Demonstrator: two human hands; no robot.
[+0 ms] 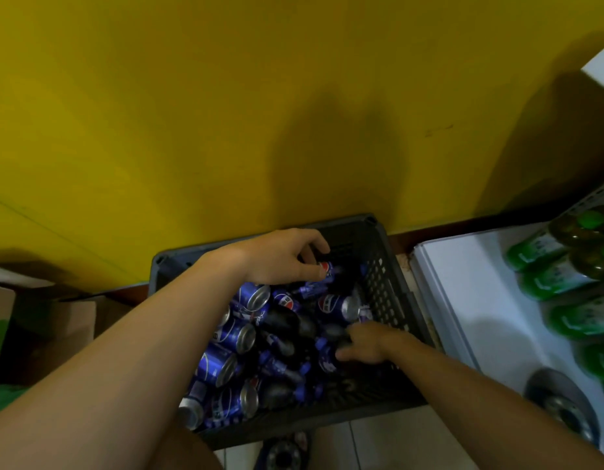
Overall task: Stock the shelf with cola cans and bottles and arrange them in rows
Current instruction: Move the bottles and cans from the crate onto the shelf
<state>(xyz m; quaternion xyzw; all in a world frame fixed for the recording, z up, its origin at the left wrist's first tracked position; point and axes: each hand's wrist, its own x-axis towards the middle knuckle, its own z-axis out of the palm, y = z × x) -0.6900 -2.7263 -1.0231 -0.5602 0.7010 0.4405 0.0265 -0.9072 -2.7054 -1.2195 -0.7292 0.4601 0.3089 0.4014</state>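
Fingers [314, 240] of left hand [277, 257] curled round cola bottle [327, 270], held at far end of grey crate [388, 293]; right hand [365, 344] laid among cola cans [236, 334] inside crate, grip not discernible.

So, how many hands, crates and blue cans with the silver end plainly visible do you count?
Hands: 2, the left hand and the right hand
Crate: 1
Blue cans, silver end plainly visible: 6
Total: 9
Left out: the blue-labelled container that the left hand grips; its kind is unclear.
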